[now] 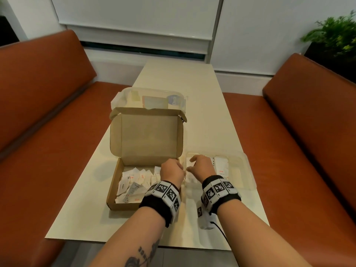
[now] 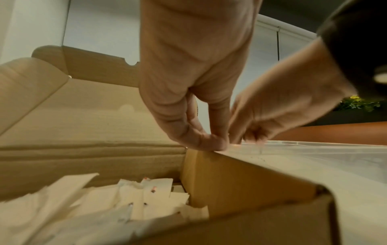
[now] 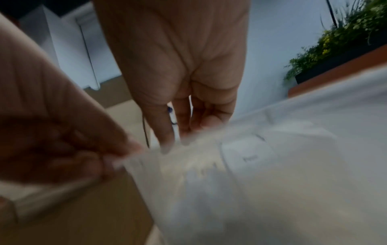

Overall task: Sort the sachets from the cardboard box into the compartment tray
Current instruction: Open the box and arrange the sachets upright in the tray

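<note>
Both hands, left hand [image 1: 172, 171] and right hand [image 1: 202, 166], pinch the compartment tray [image 1: 247, 170] rim beside the cardboard box [image 1: 115, 187].

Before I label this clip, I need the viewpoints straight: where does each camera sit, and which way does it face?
Head: worn on the head, looking forward and down at the table, cardboard box and compartment tray; both forearms, left hand and right hand show.
Left wrist: low over the box, looking along the palm at fingers at the box's right wall; sachets below.
Right wrist: over the tray, badly blurred, looking along the fingers.
Shared: both wrist views show both hands; all show the box.
</note>
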A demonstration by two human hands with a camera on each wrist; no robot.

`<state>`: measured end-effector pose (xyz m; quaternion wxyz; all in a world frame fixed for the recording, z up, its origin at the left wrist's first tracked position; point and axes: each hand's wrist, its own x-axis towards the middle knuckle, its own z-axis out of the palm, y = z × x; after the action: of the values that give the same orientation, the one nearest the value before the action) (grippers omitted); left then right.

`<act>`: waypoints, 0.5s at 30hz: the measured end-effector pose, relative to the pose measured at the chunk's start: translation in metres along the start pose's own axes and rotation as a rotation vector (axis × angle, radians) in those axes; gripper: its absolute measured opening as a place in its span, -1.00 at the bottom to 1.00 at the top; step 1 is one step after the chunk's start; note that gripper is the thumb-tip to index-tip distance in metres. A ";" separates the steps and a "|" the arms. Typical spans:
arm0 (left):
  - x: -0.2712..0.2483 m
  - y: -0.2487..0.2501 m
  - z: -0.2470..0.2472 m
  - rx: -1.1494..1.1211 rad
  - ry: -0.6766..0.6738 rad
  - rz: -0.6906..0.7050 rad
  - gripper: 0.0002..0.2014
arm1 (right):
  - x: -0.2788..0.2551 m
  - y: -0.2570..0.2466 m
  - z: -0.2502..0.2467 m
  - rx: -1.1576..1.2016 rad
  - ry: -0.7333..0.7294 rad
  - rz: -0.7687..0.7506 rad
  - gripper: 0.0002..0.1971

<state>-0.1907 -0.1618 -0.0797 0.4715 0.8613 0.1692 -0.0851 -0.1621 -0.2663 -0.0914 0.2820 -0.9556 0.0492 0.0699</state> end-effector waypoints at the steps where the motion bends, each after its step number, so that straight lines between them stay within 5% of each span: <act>1: 0.000 0.000 -0.001 -0.003 -0.005 0.005 -0.91 | 0.000 -0.004 -0.004 0.026 0.051 -0.004 -0.67; 9: 0.003 -0.007 -0.031 -0.172 0.067 0.006 -0.90 | -0.018 -0.048 -0.026 0.209 0.216 -0.136 -0.90; 15: 0.012 -0.030 -0.099 -0.324 0.204 -0.007 -0.91 | -0.031 -0.084 0.006 -0.064 -0.161 -0.268 -0.83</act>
<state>-0.1921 -0.0613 -0.0536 0.5841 0.7777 0.2305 0.0293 -0.1816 -0.1917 -0.0466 0.2614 -0.9534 -0.1038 0.1096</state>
